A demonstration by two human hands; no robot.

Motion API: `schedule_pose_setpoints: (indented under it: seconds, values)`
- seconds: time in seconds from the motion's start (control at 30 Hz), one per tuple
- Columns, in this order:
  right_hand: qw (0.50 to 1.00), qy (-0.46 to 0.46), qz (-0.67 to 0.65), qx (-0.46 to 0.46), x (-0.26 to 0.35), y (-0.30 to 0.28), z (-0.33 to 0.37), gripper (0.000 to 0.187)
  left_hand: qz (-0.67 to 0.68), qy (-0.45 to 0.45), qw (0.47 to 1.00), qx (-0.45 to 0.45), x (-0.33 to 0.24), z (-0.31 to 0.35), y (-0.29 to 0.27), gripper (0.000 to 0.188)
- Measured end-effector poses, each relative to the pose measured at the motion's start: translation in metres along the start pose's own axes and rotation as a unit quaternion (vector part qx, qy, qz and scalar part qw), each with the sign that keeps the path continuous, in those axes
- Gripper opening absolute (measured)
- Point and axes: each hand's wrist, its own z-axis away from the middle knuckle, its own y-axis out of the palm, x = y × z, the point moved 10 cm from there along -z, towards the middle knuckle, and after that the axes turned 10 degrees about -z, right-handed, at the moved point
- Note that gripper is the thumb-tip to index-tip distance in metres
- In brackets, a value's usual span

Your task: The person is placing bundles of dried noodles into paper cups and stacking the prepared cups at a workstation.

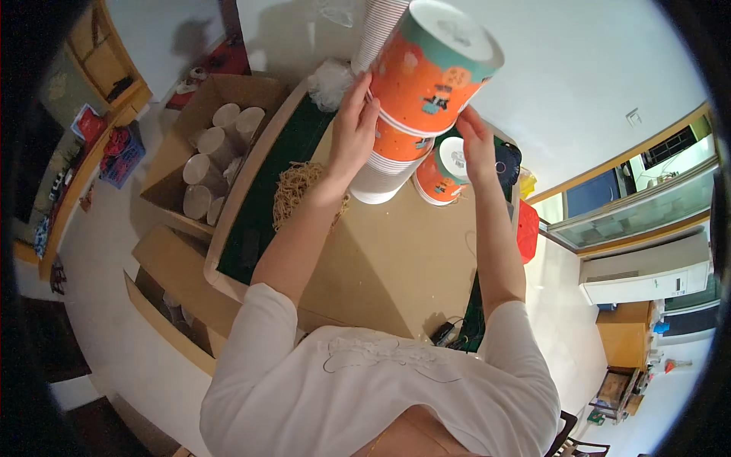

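Note:
An orange paper bucket (pixel 430 72) with a teal band is upside down, its pale base facing up. My left hand (pixel 354 133) presses its left side near the rim, and my right hand (pixel 477 145) grips the lower right side. Directly below it is a stack of nested paper buckets (pixel 388 171), orange above and white rims lower down; whether the upper bucket touches it I cannot tell. Just right of that stack, a shorter orange bucket (pixel 440 177) rests upside down on the cardboard sheet (pixel 396 259). My right wrist passes close beside it.
A tall stack of white-rimmed buckets (pixel 378 34) rises behind. Tan stringy strands (pixel 297 196) are heaped left. On the floor, an open cardboard box (pixel 171 164) holds several wrapped stacks; another box (pixel 186 282) stands nearer. A black corded device (pixel 442 333) lies at the table's near edge.

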Motion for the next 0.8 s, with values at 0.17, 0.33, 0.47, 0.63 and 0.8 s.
schedule_pose_setpoints:
  seconds: [0.17, 0.33, 0.47, 0.63, 0.8]
  values:
    - [0.997, -0.047, -0.053, 0.023, 0.064, 0.016, 0.006, 0.036, 0.251, -0.046, 0.965, -0.059, -0.043, -0.018, -0.02, 0.057]
    - [0.966, -0.035, -0.25, 0.056, 0.109, 0.017, 0.026, 0.035, 0.565, -0.081, 0.813, 0.117, -0.091, -0.026, -0.01, 0.032]
    - [0.98, -0.069, -0.189, -0.007, 0.07, -0.074, 0.063, 0.036, 0.437, -0.185, 0.857, 0.2, -0.098, 0.042, -0.015, 0.022]
    - [0.994, 0.095, 0.047, -0.012, 0.055, -0.043, 0.151, 0.024, 0.021, 0.024, 0.923, 0.384, -0.104, 0.176, -0.006, 0.005]
    - [0.887, 0.168, 0.412, 0.121, -0.066, -0.013, 0.229, 0.031, -0.214, 0.179, 0.835, 0.474, -0.08, 0.273, 0.041, 0.012]
